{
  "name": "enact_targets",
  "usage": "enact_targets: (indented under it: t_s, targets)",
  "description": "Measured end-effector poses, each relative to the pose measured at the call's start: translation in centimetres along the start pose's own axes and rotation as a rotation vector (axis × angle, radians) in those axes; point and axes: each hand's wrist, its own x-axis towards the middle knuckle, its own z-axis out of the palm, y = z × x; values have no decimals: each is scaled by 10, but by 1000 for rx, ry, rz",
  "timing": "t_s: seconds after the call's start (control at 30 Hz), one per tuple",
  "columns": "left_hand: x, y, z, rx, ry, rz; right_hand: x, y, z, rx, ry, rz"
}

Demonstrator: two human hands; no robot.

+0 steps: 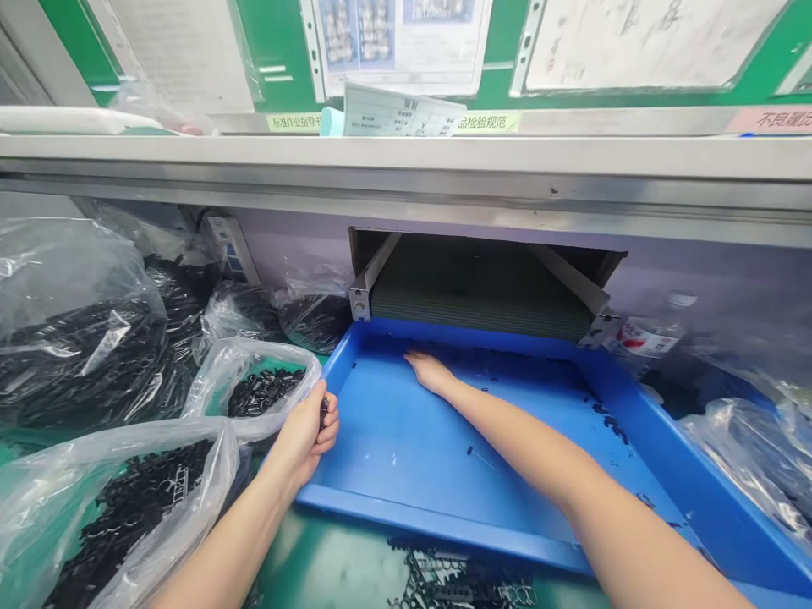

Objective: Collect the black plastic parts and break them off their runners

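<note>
Two hands: left [308,431] grips bag [254,381]; right [428,372] in tray [393,520].

Two bare forearms and hands, no sleeves, gloves, watch, rings or bands visible. Left hand [309,429] at lower left-centre of frame, forearm entering from the bottom edge; right hand [428,372] at centre, its longer forearm entering from the lower right corner.

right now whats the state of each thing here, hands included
left hand: fist closed on small black parts, at the tray's left edge
right hand: flat, palm down, on the tray floor at the far end
blue tray: nearly bare, a few black bits scattered
small clear bag: open, black parts inside
water bottle: capped, lying down
</note>
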Motion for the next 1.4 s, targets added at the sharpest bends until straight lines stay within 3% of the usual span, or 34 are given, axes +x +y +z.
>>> enact_targets:
  t_s: [0.17, 0.33, 0.43, 0.57, 0.63, 0.73, 0.8, 0.87, 0.97, 1.07, 1.13, 1.27, 1.4]
  targets:
    - [-1, 0, 1, 17, 3, 4, -36, 18, -16, 111, 30, 74]
    - [0, -2, 0, 32, -15, 26, -77, 49, -46, 285, 154, 252]
    - [-2, -2, 2, 28, -30, 13, -96, 49, -63, 456, 217, 330]
    - [-6, 2, 3, 17, -173, -142, -113, 17, -76, 745, 183, 298]
    - [-7, 4, 2, 19, -267, -206, -118, -6, -79, 1012, 148, 267]
    - [-7, 6, 0, 35, -327, -210, -120, -41, -78, 1526, 67, 259]
    - [-9, 7, 1, 46, -355, -198, -116, -62, -73, 1660, 13, 216]
    - [-15, 5, 5, 51, -384, -191, -111, -82, -64, 1602, 9, 113]
    - [-31, 1, 16, 96, -430, -154, -105, -109, -48, 1326, 82, -94]
    - [-48, -3, 29, 212, -336, -44, -107, -127, -39, 972, 164, -333]
    - [-55, 3, 33, 275, -232, 25, -111, -127, -42, 788, 203, -437]
    - [-52, 41, 21, 407, 30, 227, -125, -91, -58, 453, 224, -408]
    - [-28, 85, -4, 638, 384, 449, -154, -34, -60, 34, -25, -270]
